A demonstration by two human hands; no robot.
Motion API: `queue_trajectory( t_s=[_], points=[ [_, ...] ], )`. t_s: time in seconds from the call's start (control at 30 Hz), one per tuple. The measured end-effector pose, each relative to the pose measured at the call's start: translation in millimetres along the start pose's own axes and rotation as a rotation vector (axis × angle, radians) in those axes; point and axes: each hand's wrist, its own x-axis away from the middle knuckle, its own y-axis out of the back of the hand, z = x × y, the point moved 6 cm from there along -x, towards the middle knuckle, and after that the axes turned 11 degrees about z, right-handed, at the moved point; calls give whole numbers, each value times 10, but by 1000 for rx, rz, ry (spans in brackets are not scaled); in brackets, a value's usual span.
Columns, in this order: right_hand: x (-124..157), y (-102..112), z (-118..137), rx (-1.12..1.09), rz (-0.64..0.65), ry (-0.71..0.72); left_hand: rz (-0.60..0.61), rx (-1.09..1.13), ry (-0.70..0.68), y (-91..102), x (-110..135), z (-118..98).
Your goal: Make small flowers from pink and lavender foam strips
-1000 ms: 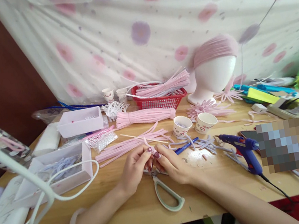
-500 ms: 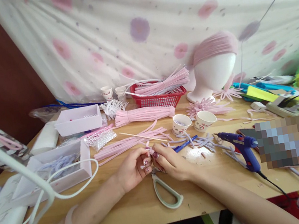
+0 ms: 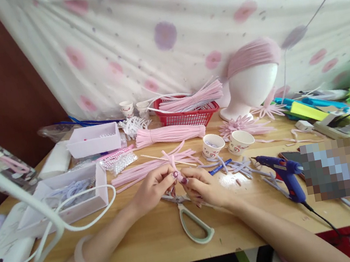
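"Pink chenille stem (image 3: 173,163): you have it raised over the middle of the wooden desk (image 3: 148,250), just above the scissors (image 3: 182,215). Which of your hands has it?"

"Both of yours do. Your left hand (image 3: 151,190) pinches it between thumb and finger, and your right hand (image 3: 207,186) closes on it from the other side, thumb pressed in, the remaining fingers curled."

"And how far along do you look with it?"

"Partway, I'd judge. Your stem seems bent or crossed at the pinch, with ends standing free above your fingertips. What form the covered part has, I cannot tell; your fingers hide it."

"What near you looks made up already?"

"Your spiky pink cluster (image 3: 242,127), lying behind the paper cups (image 3: 241,143)."

"What is left, then?"

"Plenty of stock looks unworked. You have loose pink stems (image 3: 131,174) just beyond your hands, a thin wooden stick (image 3: 152,158) across them, a tied pink bundle (image 3: 170,133) behind, and more in the red basket (image 3: 189,118). Your glue gun (image 3: 281,166) lies well apart to your right, in neither hand. Whether your left fingertips touch the scissors, I cannot tell."
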Motion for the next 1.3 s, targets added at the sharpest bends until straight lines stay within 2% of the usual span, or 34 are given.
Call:
queue_trajectory(
  t_s=[0.1, 0.23, 0.33, 0.43, 0.53, 0.63, 0.83, 1.0, 1.2, 1.3],
  points=[
    [1, -32, -17, -229, 65, -57, 76, 3, 9, 15, 4, -20],
    [-8, -86, 34, -324, 173, -67, 206, 183, 68, -14, 3, 89],
    [-27, -45, 63, -259, 94, -11, 150, 288, 68, 7, -13, 159],
    [-32, 27, 107, -20, -47, 85, 28, 314, 51, 11, -29, 166],
    [-3, 82, 166, 430, -192, 156, -109, 241, 62, -13, -25, 145],
    [21, 112, 158, 812, -308, 138, -291, 235, 105, -5, 9, 182],
    [-48, 56, 28, 1280, -237, -80, -369, 372, 240, 9, 31, 395],
    [-72, 34, 16, 1398, -188, -164, -319, 361, 306, 50, 23, 463],
    [-54, 17, 72, 1424, -164, -37, -115, 392, 327, 29, -29, 402],
    [-35, 17, 80, 1365, -168, 6, -12, 310, 271, 35, -61, 346]
  ],
)
